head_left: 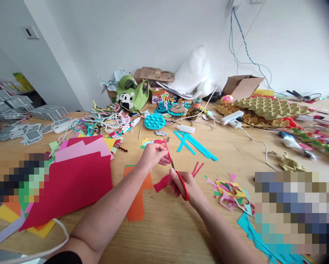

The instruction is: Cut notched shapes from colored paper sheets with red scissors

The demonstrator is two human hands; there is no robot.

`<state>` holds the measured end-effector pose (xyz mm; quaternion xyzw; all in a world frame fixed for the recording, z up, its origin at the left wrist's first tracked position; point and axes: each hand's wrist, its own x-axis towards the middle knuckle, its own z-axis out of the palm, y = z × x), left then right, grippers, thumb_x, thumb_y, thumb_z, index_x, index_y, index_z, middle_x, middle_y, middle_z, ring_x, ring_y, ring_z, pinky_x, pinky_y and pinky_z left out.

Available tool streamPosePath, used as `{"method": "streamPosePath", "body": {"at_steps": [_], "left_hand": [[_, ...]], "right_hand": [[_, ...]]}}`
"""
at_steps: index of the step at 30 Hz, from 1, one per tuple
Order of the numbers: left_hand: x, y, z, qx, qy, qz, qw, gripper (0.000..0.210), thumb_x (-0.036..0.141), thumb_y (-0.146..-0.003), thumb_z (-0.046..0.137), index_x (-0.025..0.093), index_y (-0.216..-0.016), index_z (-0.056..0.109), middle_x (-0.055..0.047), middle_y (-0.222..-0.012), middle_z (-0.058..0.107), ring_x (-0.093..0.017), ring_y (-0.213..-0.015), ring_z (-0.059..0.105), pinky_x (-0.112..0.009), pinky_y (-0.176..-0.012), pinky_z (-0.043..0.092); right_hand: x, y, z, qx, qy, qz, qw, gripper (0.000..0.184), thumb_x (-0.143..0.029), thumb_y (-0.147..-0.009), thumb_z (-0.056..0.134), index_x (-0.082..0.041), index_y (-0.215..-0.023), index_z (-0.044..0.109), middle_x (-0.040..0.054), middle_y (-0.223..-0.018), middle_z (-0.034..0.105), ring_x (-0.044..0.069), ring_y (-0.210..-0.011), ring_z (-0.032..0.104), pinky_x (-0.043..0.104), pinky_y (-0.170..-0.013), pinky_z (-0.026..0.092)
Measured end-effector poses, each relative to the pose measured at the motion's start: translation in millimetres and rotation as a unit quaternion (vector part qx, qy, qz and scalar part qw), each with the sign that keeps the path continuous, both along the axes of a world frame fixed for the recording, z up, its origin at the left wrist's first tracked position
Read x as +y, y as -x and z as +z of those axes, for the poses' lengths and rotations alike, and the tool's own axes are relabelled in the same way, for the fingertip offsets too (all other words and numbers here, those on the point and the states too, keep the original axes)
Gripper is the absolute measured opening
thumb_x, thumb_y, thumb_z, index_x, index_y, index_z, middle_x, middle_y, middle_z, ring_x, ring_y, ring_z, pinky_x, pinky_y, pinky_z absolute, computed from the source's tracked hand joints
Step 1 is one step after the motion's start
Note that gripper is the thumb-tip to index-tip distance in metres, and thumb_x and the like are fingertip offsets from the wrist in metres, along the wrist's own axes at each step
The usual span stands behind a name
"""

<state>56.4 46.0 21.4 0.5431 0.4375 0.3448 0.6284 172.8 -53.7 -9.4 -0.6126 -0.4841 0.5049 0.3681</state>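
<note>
My left hand (154,157) pinches a thin pinkish-red paper strip (166,144) above the middle of the table. Red-handled scissors (185,191) are in my right hand (191,183), their dark blades pointing up at the strip by my left fingertips. Whether the blades touch the paper I cannot tell. Below the scissors is a wider red paper piece (161,183), partly hidden by my right hand. Two narrow red strips (198,168) show just beyond that hand. Orange paper (136,209) lies under my left forearm, and blue paper strips (195,145) lie farther back.
A stack of coloured paper (79,179) covers the left side. Mixed paper scraps (227,192) lie at right, near blurred-out areas. Pipe cleaners (101,119), a green panda bag (134,96), a blue round piece (154,121) and egg trays (271,106) stand toward the wall.
</note>
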Motion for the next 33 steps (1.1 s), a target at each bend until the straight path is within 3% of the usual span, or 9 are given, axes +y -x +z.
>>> {"method": "streamPosePath", "body": {"at_steps": [33], "left_hand": [[-0.8, -1.0, -2.5, -0.005, -0.004, -0.007, 1.000, 0.007, 0.017, -0.069, 0.059, 0.013, -0.064, 0.055, -0.005, -0.055, 0.065, -0.018, -0.050, 0.066, -0.026, -0.046, 0.053]], "right_hand": [[0.9, 1.6, -0.2, 0.000, -0.003, -0.011, 1.000, 0.053, -0.064, -0.076, 0.047, -0.015, -0.058, 0.052, -0.0007, -0.043, 0.050, 0.009, -0.036, 0.045, 0.020, -0.037, 0.034]]}}
